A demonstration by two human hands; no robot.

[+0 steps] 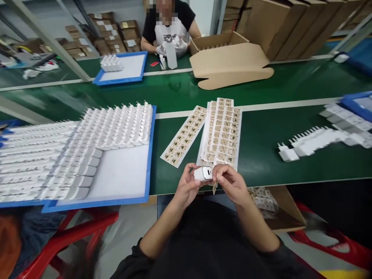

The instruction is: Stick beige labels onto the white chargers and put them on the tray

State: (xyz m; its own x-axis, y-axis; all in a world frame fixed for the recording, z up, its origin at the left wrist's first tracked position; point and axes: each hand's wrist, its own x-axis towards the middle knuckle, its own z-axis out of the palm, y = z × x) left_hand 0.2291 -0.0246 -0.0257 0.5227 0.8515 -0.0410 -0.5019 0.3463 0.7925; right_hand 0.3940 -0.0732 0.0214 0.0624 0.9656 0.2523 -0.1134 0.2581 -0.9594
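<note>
A white plug-in charger with a dark port in its end face lies between the thumb and fingers of my left hand, above the bench's near edge. Close against that end, my right hand pinches a small gold-coloured sticker, which hangs below its fingertips. Just beyond both hands is a stack of sticker sheets with rows of gold labels. One separate sheet slants to its left.
On the left, a blue-rimmed tray holds rows of white chargers. More chargers stand in a line at right. Across the green bench, a gloved person handles a white item beside an open carton. A cardboard box sits below the right edge.
</note>
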